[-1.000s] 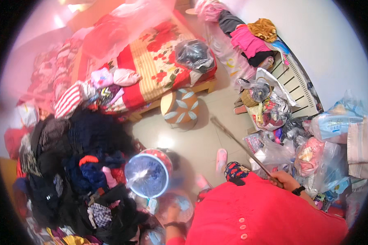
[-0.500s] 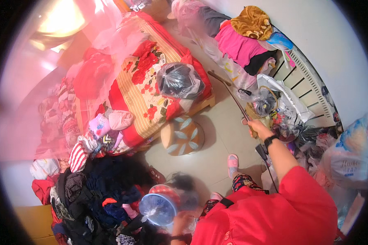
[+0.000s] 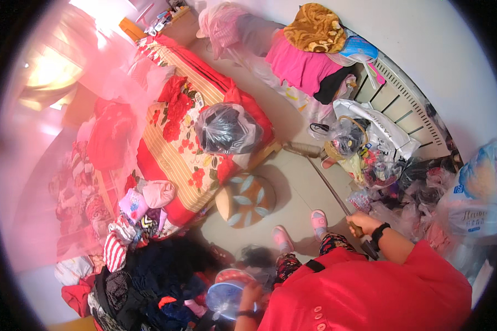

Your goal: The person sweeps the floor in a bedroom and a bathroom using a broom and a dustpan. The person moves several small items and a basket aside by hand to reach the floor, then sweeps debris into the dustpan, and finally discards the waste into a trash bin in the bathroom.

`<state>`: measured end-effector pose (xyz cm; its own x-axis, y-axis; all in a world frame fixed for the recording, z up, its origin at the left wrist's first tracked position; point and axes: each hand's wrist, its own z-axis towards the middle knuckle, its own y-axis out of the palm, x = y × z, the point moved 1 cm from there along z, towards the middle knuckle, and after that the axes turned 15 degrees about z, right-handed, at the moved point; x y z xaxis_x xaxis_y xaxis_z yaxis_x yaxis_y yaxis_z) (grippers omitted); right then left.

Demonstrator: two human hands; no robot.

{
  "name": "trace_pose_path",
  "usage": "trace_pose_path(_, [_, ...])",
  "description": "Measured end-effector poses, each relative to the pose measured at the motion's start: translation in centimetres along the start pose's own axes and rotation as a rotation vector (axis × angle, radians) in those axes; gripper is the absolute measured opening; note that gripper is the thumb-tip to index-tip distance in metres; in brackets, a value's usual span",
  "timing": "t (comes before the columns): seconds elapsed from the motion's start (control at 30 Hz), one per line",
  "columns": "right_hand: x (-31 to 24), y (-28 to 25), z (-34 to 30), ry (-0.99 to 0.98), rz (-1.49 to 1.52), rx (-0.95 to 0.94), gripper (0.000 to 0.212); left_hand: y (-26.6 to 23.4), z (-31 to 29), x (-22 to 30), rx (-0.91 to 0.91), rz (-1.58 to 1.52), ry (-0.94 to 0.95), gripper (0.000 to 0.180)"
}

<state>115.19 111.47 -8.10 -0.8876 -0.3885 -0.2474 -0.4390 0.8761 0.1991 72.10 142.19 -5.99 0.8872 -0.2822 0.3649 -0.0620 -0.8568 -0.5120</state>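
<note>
My right hand (image 3: 362, 223), with a dark band at the wrist, is closed around the handle of a broom (image 3: 331, 190). The handle slants away to the brush head (image 3: 303, 149), which is low over the floor near the end of the bed. At lower left, my left hand (image 3: 249, 295) overlaps the side of a blue-rimmed round tub (image 3: 226, 298). Clear plastic seems to cover the tub, and something red and white shows behind its rim. My left fingers are blurred, so their grip is unclear.
A round leaf-patterned stool (image 3: 246, 200) stands by the bed (image 3: 176, 165), which bears a stuffed plastic bag (image 3: 229, 128). Dark clothes (image 3: 143, 276) are heaped at lower left. Plastic bags (image 3: 389, 138) crowd the right side beside a slatted panel (image 3: 406, 110). Pink netting (image 3: 66, 149) hangs left.
The broom head has come nearer to me, and my right hand has drawn back with the handle. My left foot has stepped forward. My left hand has shifted slightly against the tub.
</note>
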Motion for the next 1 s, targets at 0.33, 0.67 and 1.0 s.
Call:
trace_pose_path(0.33, [11.0, 5.8, -10.5, 0.081, -0.199, 0.183, 0.028, -8.9, 16.3, -5.5, -0.062, 0.4, 0.289, 0.032])
trace_pose_path(0.67, [19.1, 12.5, -25.7, 0.228, -0.046, 0.462, 0.022, -15.7, 16.4, -11.1, 0.027, 0.498, 0.555, 0.008])
trace_pose_path(1.0, [25.6, 11.4, -20.5, -0.08, 0.863, 0.229, 0.016, -8.0, 14.7, -11.1, -0.147, 0.354, 0.394, 0.015])
